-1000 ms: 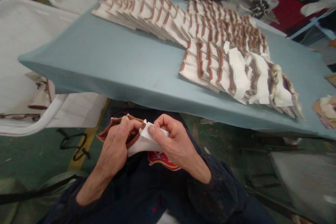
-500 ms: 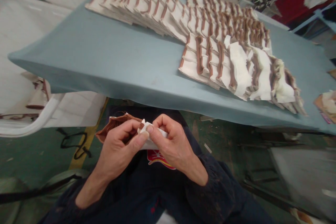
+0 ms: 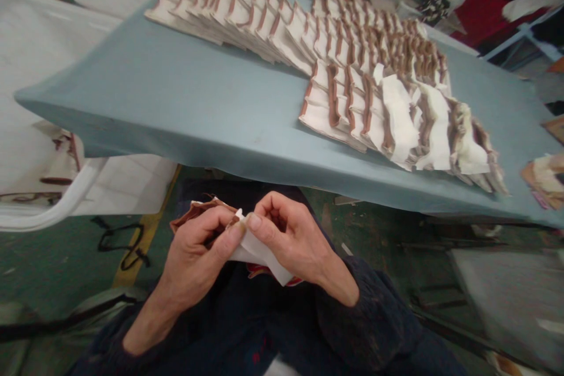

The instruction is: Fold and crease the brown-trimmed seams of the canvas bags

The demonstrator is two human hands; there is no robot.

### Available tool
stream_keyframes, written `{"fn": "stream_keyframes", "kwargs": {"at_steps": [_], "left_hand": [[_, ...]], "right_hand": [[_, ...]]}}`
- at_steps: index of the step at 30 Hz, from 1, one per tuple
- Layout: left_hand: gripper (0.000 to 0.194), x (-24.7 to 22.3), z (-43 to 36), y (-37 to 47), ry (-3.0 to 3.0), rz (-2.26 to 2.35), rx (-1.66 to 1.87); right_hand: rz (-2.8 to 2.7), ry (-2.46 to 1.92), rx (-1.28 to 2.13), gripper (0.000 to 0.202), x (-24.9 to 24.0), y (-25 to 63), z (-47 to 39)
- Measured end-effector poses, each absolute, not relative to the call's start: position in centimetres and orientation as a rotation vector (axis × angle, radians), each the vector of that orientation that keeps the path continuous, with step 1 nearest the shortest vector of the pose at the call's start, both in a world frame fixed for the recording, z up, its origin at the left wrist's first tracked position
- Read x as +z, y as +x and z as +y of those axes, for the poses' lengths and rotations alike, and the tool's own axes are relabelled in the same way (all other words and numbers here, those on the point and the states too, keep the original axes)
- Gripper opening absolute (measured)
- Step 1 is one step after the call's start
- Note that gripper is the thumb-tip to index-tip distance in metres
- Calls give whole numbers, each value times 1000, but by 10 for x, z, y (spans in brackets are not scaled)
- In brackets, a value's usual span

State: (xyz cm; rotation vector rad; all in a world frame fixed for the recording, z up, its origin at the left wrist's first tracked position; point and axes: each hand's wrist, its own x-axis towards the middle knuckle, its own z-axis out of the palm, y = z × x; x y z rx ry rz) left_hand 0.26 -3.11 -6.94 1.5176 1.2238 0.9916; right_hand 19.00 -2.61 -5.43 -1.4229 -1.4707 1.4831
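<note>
We hold a brown cloth piece [image 3: 187, 212] between our two hands. Our left hand [image 3: 192, 258] is closed on it, thumb and forefinger pinching an edge close to the right thumb. Our right hand [image 3: 299, 239] pinches the upper end of a white flap [image 3: 263, 255] just beside that spot, so the thumb tips nearly meet. The flap's long axis slants from this pinch back towards us and to the right, below the right thumb, and its loose corner hangs nearer the right hand. The brown cloth lies the other way, showing forward of the left hand's knuckles. Ahead of both hands, a table [image 3: 194, 100] bears rows of brown and white pieces [image 3: 337, 100]. A white bin [image 3: 86, 189] stands left of the left hand. Our fingers hide the pinched edge and much of the brown cloth; we cannot tell whether flap and cloth are joined.
</note>
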Motion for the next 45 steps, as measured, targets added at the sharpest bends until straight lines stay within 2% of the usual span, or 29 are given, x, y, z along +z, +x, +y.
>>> {"fn": "stream_keyframes", "kwargs": {"at_steps": [4, 9, 16, 20, 24, 29, 32, 38, 45], "left_hand": [[23, -66, -34, 2, 1510, 1194, 998], [29, -56, -38, -1, 1554, 1145, 941], [23, -54, -47, -6, 1687, 1152, 878], [29, -62, -46, -6, 1669, 1165, 876], [25, -64, -42, -7, 1677, 1152, 881], [26, -54, -34, -8, 1732, 1133, 792], [28, -47, -30, -7, 1745, 1117, 734], [26, -40, -29, -12, 1762, 1181, 764], [18, -41, -27, -5, 1642, 1134, 622]], "right_hand": [[-1456, -1349, 1626, 38, -54, 187, -24], [-1398, -1219, 1812, 50, -56, 185, -24], [-1619, -1230, 1579, 42, -42, 179, -32], [-1671, -1261, 1583, 44, -41, 179, -28], [-1582, -1194, 1668, 44, -45, 180, -24], [-1450, -1222, 1668, 51, -58, 179, -23], [-1491, -1227, 1536, 57, -62, 185, -25], [-1597, -1295, 1474, 36, -56, 203, -34], [-1576, -1348, 1486, 30, -63, 205, -38]]}}
